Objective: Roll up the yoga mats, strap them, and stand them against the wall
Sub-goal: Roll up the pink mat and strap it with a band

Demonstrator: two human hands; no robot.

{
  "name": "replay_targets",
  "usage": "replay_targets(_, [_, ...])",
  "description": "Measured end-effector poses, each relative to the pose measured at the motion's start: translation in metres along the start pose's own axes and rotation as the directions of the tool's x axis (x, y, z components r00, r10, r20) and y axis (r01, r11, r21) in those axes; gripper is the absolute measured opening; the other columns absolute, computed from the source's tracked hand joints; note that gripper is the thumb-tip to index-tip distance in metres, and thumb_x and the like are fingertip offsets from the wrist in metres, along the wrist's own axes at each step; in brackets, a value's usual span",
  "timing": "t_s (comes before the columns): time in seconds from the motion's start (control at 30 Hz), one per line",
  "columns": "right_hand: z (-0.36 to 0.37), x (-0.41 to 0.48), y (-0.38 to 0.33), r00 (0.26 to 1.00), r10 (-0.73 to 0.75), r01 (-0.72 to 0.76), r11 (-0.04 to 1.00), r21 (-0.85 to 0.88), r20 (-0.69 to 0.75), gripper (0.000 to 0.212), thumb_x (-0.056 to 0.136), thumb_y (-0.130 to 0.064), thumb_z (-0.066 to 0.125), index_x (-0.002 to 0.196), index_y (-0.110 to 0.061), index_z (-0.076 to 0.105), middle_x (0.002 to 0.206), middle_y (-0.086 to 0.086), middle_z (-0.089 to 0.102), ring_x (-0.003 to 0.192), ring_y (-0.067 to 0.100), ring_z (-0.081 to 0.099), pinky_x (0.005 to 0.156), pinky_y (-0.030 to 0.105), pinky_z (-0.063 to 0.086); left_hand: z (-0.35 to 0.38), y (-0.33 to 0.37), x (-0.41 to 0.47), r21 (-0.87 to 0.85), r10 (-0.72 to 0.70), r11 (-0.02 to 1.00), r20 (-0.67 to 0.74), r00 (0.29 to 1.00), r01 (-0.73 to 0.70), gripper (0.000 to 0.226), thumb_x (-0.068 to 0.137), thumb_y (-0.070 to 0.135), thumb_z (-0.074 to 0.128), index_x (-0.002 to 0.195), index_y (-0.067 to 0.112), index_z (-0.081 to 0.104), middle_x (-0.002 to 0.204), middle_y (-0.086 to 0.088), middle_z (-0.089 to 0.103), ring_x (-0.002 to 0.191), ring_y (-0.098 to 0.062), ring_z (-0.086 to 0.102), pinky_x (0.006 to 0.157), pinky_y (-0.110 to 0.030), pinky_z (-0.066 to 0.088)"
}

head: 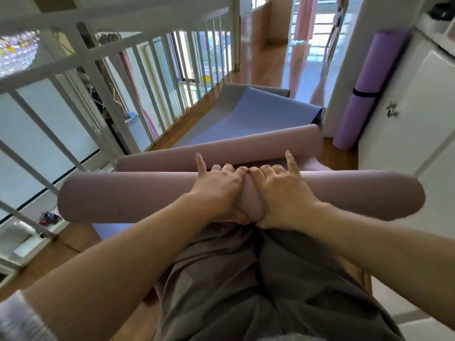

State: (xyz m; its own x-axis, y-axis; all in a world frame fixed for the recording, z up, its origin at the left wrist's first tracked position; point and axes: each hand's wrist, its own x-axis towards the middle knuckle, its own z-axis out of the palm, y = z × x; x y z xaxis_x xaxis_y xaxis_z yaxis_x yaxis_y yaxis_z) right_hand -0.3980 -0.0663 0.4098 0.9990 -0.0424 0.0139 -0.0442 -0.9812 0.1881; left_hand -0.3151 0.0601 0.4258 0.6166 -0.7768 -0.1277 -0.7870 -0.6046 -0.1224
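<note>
Pink rolled mat [128, 200]: lying crosswise over the person's lap, above the brown trousers [246, 279], and squeezed narrow at its middle.
Left hand [219, 193]: clamped round the middle of that roll, fingers curled over the top and index finger pointing straight ahead.
Right hand [283, 195]: right beside the left, knuckles almost touching, gripping the same roll the same way with its index finger out too.
Second pink roll [221, 148]: on the floor just beyond the hands; I can't tell whether it belongs to the same mat.
Blue mat [246, 112]: spread flat further on, running away from the camera.
Grey mat [236, 91]: peeking out from under the blue one at its far end and left edge.
Purple rolled mat [369, 77]: already up on end at the right, leaning against the white cabinet [418, 99], with a dark strap [364, 92] around its middle.
Cabinet door: it carries a small metal latch [391, 109].
Surface: glossy wooden floor [261, 70], catching bright window light.
Room: a white railing [98, 77] runs along the left with a lower level visible through its bars; a pink curtain [305, 18] hangs at the far end.
</note>
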Motion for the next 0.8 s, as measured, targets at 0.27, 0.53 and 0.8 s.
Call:
replay_targets(0.27, [-0.019,0.012,0.017,0.988,-0.105,0.095,0.991,0.095,0.111,0.098,0.057,-0.067,0.072,0.135,-0.016,0.039,0.12,0.0,0.058,0.113,0.02,0.055,0.116,0.055,0.012,0.004,0.006,-0.017,0.114,0.021,0.993,-0.131,0.991,-0.006,0.106,0.069,0.066,0.063,0.15,0.022,0.011,0.136,-0.006,0.044,0.123,-0.027,0.045,0.111,-0.063,-0.004])
replay_targets(0.53, [-0.023,-0.001,0.016,0.925,-0.224,0.166,0.965,0.202,0.308,0.095,0.055,-0.074,0.071,0.129,-0.022,0.042,0.123,-0.006,0.056,0.117,0.017,0.051,0.113,0.054,0.022,0.001,0.007,-0.035,-0.038,0.102,0.994,0.056,0.993,-0.1,0.106,0.067,0.073,0.062,0.149,0.025,0.015,0.139,-0.003,0.04,0.129,-0.027,0.037,0.114,-0.062,0.006])
replay_targets(0.8, [-0.023,-0.016,0.015,0.97,-0.234,0.225,0.967,0.123,0.065,0.113,0.054,-0.079,0.066,0.142,-0.022,0.024,0.126,-0.002,0.03,0.117,0.018,0.037,0.112,0.037,0.025,0.0,0.004,-0.041,0.096,0.175,0.982,-0.107,0.979,-0.165,0.105,0.065,0.08,0.057,0.145,0.02,0.022,0.125,-0.003,0.036,0.112,-0.025,0.041,0.104,-0.039,0.032])
